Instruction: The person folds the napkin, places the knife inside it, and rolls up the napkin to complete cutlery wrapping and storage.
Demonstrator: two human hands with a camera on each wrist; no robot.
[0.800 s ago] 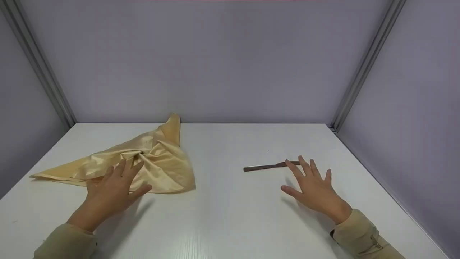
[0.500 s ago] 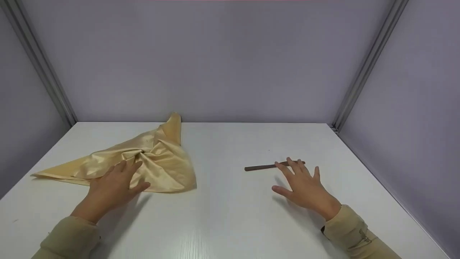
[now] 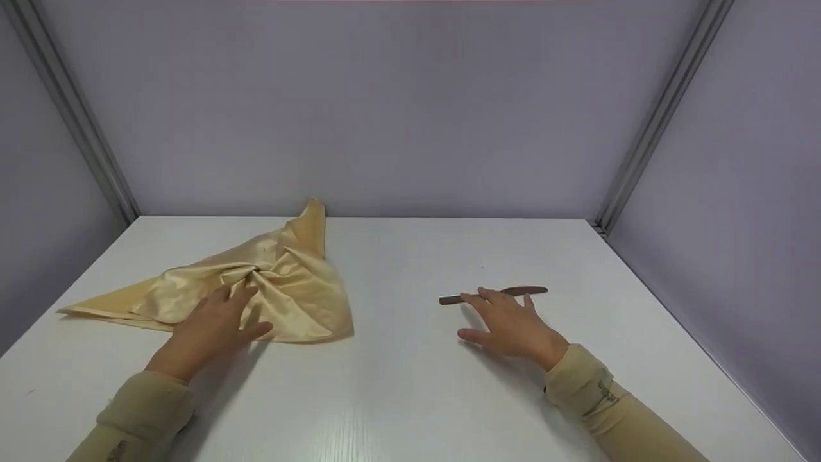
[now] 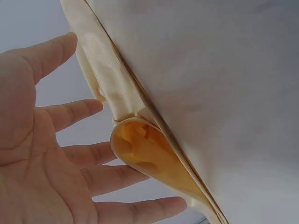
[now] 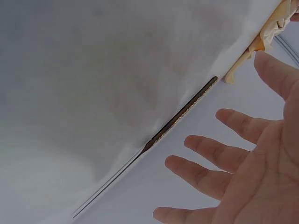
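Left hand (image 3: 208,327): fingers spread and relaxed, grasping nothing, lying over the near edge of the crumpled gold satin cloth (image 3: 282,289) at 10 o'clock on the white table (image 3: 397,385).
Right hand (image 3: 510,324): fingers loose and extended, fingertips reaching the slim dark brown stick (image 3: 494,294) lying flat at 2 o'clock; no grasp forming.
Cloth risk: slippery satin is likely sliding or bunching under a flat palm.
Stick risk: a thin, low stick could be rolling away under a fingertip nudge, judging by its shape.

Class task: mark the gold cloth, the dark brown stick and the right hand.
gold cloth (image 3: 292,292), head view, on its bunched middle.
dark brown stick (image 3: 529,290), head view, on its wider right end.
right hand (image 3: 510,324), head view, on its back.
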